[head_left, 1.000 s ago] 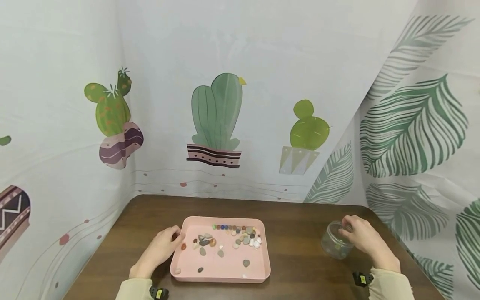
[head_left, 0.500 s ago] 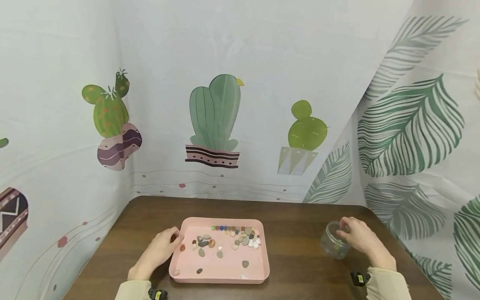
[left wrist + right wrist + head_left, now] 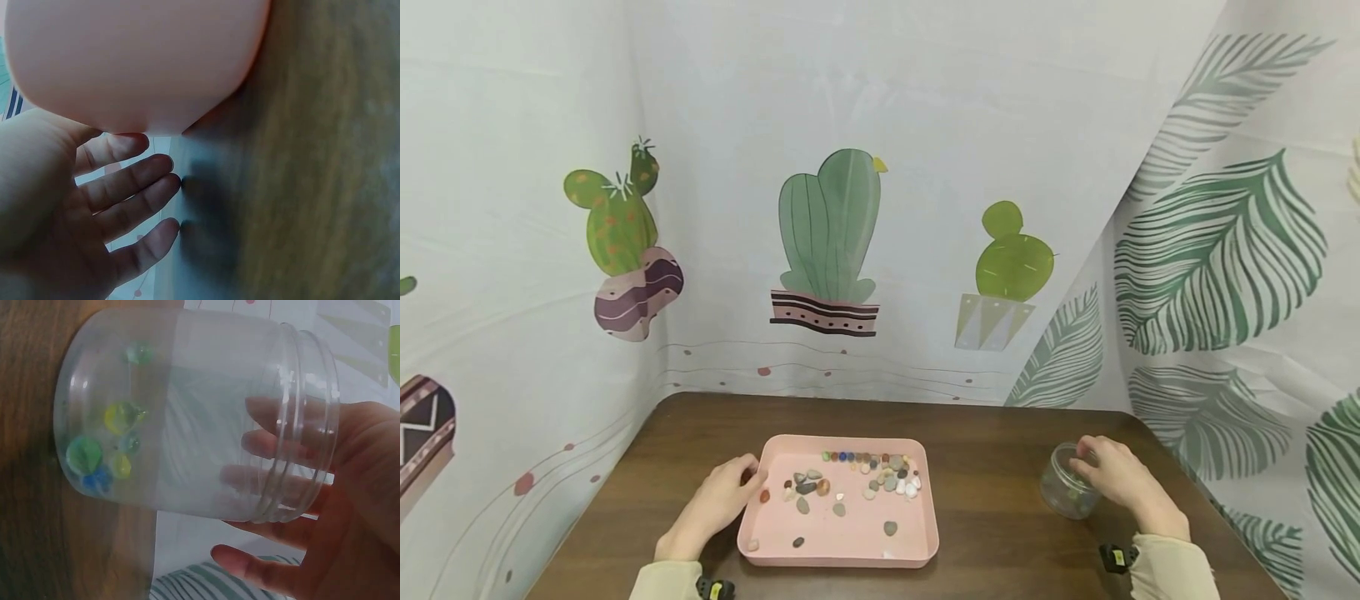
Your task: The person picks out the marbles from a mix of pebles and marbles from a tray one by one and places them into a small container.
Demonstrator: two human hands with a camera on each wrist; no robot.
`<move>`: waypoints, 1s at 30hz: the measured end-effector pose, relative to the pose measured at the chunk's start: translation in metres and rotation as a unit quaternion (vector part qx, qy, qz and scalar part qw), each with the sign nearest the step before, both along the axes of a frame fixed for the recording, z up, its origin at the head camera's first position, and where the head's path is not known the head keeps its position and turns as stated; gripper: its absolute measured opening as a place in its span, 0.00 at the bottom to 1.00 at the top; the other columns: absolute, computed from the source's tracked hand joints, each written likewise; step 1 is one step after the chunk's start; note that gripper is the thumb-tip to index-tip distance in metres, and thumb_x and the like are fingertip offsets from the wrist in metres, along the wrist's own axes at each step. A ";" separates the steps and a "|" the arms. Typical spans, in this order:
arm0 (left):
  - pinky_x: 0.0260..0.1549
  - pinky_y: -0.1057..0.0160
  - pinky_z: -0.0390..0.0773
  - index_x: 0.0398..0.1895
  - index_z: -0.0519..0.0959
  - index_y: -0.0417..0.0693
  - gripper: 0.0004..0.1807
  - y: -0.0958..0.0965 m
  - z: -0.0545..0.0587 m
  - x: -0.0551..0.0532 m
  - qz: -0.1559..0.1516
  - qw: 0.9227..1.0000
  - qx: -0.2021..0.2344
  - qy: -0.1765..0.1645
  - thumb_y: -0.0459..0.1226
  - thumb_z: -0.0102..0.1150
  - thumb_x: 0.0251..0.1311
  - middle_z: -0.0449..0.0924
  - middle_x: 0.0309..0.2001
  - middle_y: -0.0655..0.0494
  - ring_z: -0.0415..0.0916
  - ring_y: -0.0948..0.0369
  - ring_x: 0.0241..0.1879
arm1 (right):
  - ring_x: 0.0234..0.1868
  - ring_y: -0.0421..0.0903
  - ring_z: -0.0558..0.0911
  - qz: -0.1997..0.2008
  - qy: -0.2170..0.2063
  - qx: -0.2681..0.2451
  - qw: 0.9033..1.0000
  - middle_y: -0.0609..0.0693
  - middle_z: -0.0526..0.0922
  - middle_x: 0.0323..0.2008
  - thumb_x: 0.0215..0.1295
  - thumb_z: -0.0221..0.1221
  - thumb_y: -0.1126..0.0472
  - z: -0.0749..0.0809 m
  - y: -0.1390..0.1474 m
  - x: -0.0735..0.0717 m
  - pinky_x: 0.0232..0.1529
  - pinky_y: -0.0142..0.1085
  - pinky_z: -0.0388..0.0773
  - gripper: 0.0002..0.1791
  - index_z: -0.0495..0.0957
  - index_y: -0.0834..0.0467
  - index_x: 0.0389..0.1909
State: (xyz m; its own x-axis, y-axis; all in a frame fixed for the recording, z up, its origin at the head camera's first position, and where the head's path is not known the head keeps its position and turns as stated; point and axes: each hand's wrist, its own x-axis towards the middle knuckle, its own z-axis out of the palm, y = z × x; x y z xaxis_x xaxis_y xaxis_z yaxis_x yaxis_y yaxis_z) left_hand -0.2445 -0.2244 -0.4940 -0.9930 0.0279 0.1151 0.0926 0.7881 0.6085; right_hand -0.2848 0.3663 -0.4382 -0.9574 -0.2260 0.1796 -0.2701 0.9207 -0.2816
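Observation:
My left hand (image 3: 717, 502) rests at the left side of the pink tray (image 3: 838, 560). In the left wrist view its fingers (image 3: 131, 194) are loosely bent, with fingertips down by the table and the tray wall beside them. A clear jar (image 3: 1066, 492) stands upright on the right of the table, with several marbles (image 3: 84, 455) at its bottom. At the jar's mouth is my right hand (image 3: 1123, 479). Through the clear wall some of its fingers (image 3: 275, 415) show near the threaded neck; other fingers stay outside. No marble shows between them.
In the tray, a row of small coloured marbles (image 3: 852, 457) runs along the back, with white pebbles (image 3: 910, 490) at right and grey stones (image 3: 806, 488) left of middle. The brown table (image 3: 992, 467) ends at a printed curtain (image 3: 925, 250).
The head view has shifted slightly. My right hand sits a little lower into the jar's mouth; my left hand stays by the tray.

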 end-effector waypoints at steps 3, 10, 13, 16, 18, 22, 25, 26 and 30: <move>0.25 0.59 0.66 0.32 0.75 0.51 0.06 0.000 -0.001 0.000 0.000 1.000 -0.002 0.004 0.41 0.58 0.68 0.68 0.26 0.58 0.65 0.61 0.27 | 0.36 0.55 0.79 0.008 0.012 0.002 1.000 0.53 0.79 0.36 0.61 0.65 0.60 0.003 -0.002 0.001 0.30 0.50 0.74 0.07 0.76 0.56 0.34; 0.27 0.59 0.66 0.31 0.75 0.51 0.06 0.000 0.000 -0.001 0.000 1.000 -0.006 0.008 0.40 0.58 0.67 0.68 0.25 0.57 0.66 0.60 0.27 | 0.37 0.59 0.79 0.019 0.087 0.014 0.996 0.53 0.79 0.33 0.61 0.65 0.61 0.022 -0.024 0.001 0.32 0.55 0.73 0.07 0.77 0.58 0.34; 0.27 0.59 0.66 0.32 0.75 0.51 0.06 0.000 0.000 0.000 0.001 1.000 -0.006 0.006 0.41 0.58 0.67 0.68 0.26 0.57 0.66 0.60 0.27 | 0.37 0.59 0.79 0.024 0.108 0.013 0.994 0.52 0.79 0.32 0.61 0.64 0.60 0.033 -0.039 -0.002 0.33 0.56 0.73 0.06 0.78 0.58 0.34; 0.27 0.59 0.67 0.32 0.75 0.51 0.06 -0.001 -0.001 0.001 0.002 1.000 -0.006 0.003 0.41 0.58 0.67 0.69 0.26 0.57 0.66 0.60 0.28 | 0.39 0.59 0.79 0.043 0.105 0.002 0.993 0.53 0.80 0.35 0.63 0.63 0.60 0.040 -0.056 -0.005 0.37 0.56 0.73 0.06 0.79 0.59 0.36; 0.27 0.59 0.67 0.33 0.75 0.51 0.06 -0.001 -0.001 0.001 0.003 1.000 -0.006 0.003 0.41 0.57 0.68 0.69 0.27 0.57 0.66 0.60 0.28 | 0.41 0.59 0.80 0.060 0.106 -0.002 0.993 0.53 0.81 0.36 0.64 0.63 0.61 0.043 -0.068 -0.009 0.39 0.55 0.74 0.06 0.79 0.59 0.37; 0.26 0.59 0.66 0.33 0.75 0.51 0.07 -0.001 -0.002 0.000 0.002 1.000 -0.007 0.005 0.41 0.57 0.68 0.69 0.27 0.58 0.66 0.60 0.28 | 0.41 0.57 0.80 0.092 0.112 0.001 0.989 0.53 0.81 0.35 0.64 0.63 0.61 0.047 -0.093 -0.018 0.41 0.53 0.74 0.05 0.79 0.58 0.36; 0.26 0.60 0.66 0.32 0.74 0.52 0.06 0.000 -0.004 -0.001 0.003 1.000 -0.009 0.009 0.41 0.57 0.67 0.69 0.26 0.58 0.66 0.61 0.27 | 0.40 0.55 0.81 0.114 0.110 0.018 0.987 0.51 0.81 0.35 0.64 0.63 0.60 0.049 -0.112 -0.025 0.40 0.51 0.74 0.05 0.79 0.57 0.37; 0.26 0.60 0.66 0.32 0.74 0.51 0.07 0.000 -0.003 -0.001 0.002 1.000 -0.008 0.011 0.40 0.58 0.67 0.69 0.26 0.58 0.66 0.61 0.27 | 0.40 0.54 0.81 0.123 0.107 0.024 0.986 0.51 0.81 0.35 0.63 0.64 0.59 0.050 -0.119 -0.026 0.40 0.51 0.75 0.06 0.79 0.57 0.37; 0.26 0.61 0.65 0.31 0.74 0.52 0.07 0.001 -0.003 -0.002 0.004 1.000 -0.005 0.010 0.39 0.58 0.67 0.68 0.26 0.59 0.66 0.61 0.27 | 0.37 0.51 0.80 0.170 0.106 0.054 0.978 0.49 0.80 0.34 0.62 0.64 0.59 0.051 -0.146 -0.033 0.38 0.48 0.75 0.07 0.78 0.57 0.36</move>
